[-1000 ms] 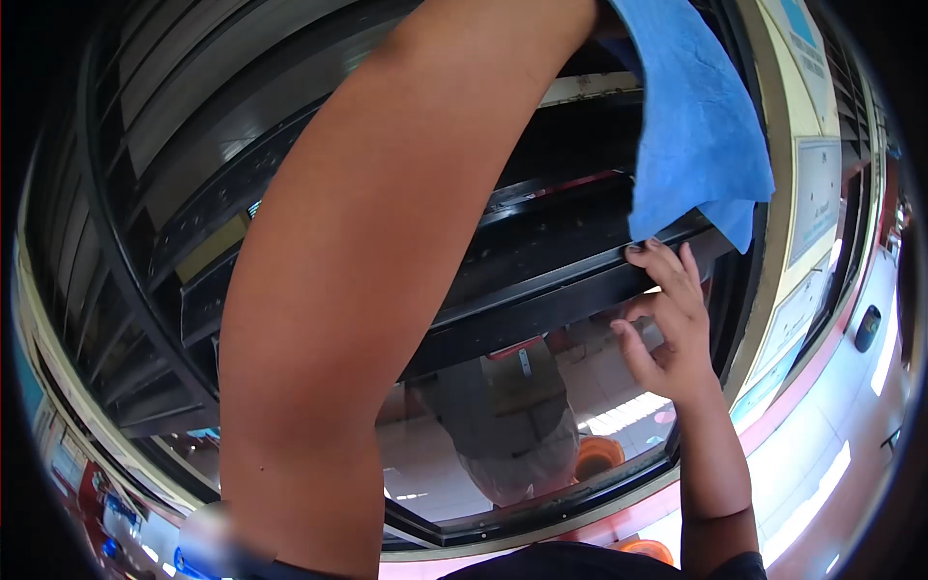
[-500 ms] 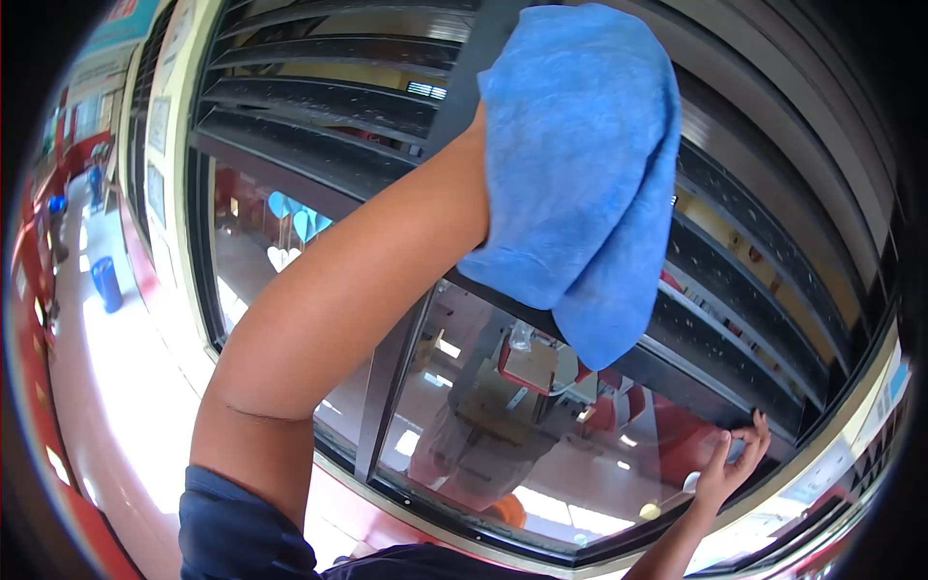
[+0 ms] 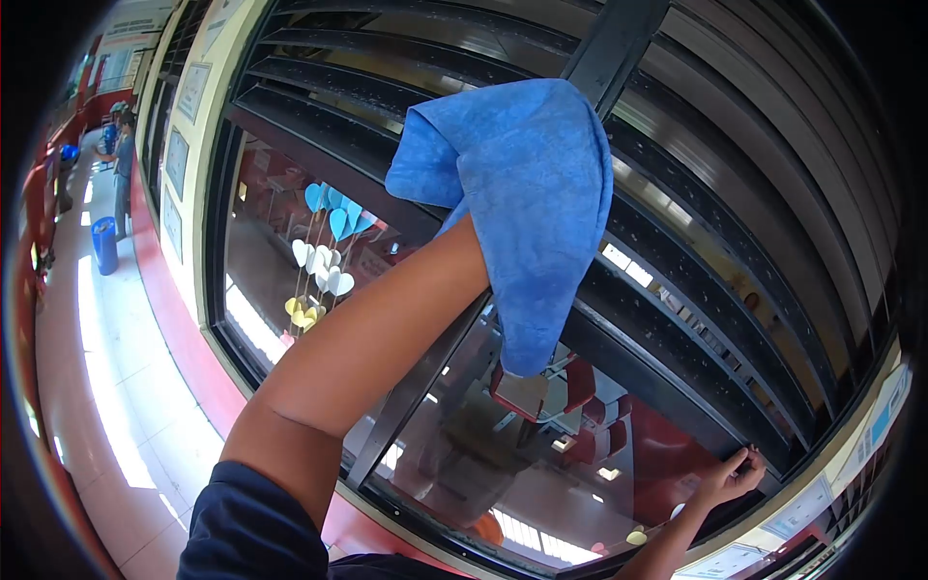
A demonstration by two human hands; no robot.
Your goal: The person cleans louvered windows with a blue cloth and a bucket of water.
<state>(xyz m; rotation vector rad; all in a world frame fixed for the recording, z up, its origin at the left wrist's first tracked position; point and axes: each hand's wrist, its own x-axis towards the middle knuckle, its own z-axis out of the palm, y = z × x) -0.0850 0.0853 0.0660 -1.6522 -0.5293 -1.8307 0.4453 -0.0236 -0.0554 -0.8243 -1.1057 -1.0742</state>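
Note:
A blue cleaning cloth (image 3: 536, 184) drapes over my left hand, which is hidden beneath it; only the wrist and forearm come out below. The cloth lies in front of the dark louvre slats (image 3: 696, 242) and the upright bar (image 3: 619, 43) between them, its lower tip hanging over the glass pane. At the lower right corner of the window, my right hand (image 3: 732, 478) rests against the dark window frame (image 3: 657, 394) with its fingers curled. Whether anything is inside those fingers cannot be seen.
Paper heart decorations (image 3: 333, 227) show through the left glass, chairs (image 3: 580, 385) through the right. A corridor with a blue bin (image 3: 104, 245) and a person (image 3: 124, 169) runs along the left. Framed sheets (image 3: 177, 159) hang on the pale wall.
The cloth has swung down and left across the slats, and its left corner now flares out. My right hand stays by the frame's corner, its fingers more curled. The view has shifted.

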